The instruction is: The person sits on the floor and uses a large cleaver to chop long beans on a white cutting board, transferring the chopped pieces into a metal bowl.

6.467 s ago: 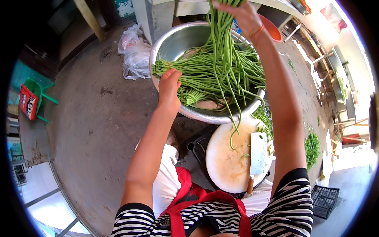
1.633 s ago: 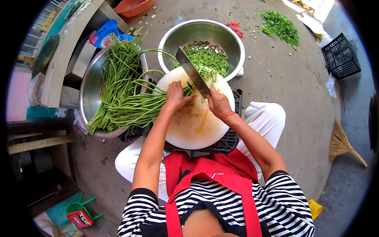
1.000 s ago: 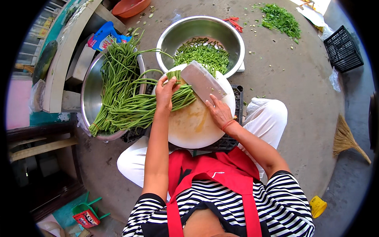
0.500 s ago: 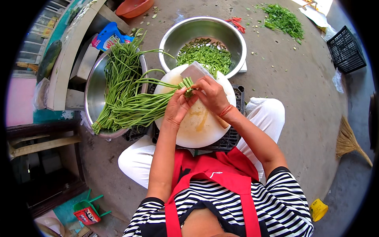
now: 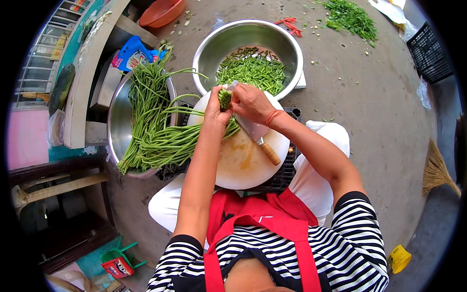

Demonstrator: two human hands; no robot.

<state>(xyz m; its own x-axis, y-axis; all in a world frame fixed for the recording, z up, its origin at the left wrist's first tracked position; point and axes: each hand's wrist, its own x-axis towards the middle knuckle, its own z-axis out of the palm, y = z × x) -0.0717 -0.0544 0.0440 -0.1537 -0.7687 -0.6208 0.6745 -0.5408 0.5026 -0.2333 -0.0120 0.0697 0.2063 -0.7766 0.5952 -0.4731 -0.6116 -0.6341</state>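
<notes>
My left hand (image 5: 217, 108) is closed round the end of a bunch of long green beans (image 5: 165, 146), whose bunched tips point up between my hands. My right hand (image 5: 251, 103) is closed, its fingertips at the side of that bunched end; whether they pinch something small is hidden. Below both hands is a round white cutting board (image 5: 233, 173) with brownish stains. On it lies a cleaver (image 5: 256, 129) with a wooden handle, under and beside my right hand. The beans trail left off the board onto a steel basin (image 5: 118, 121) holding more long beans.
Beyond the board stands a large steel basin (image 5: 202, 58) with cut green bean pieces and darker pieces. A black crate (image 5: 287, 177) supports the board. Around lie red strips (image 5: 290, 25), leafy greens (image 5: 351, 20), a black basket (image 5: 429, 53), a broom (image 5: 436, 170) and an orange basin (image 5: 163, 12).
My hands have moved slightly up and left, and the bean ends have tilted upward. More of the cleaver and its handle shows now.
</notes>
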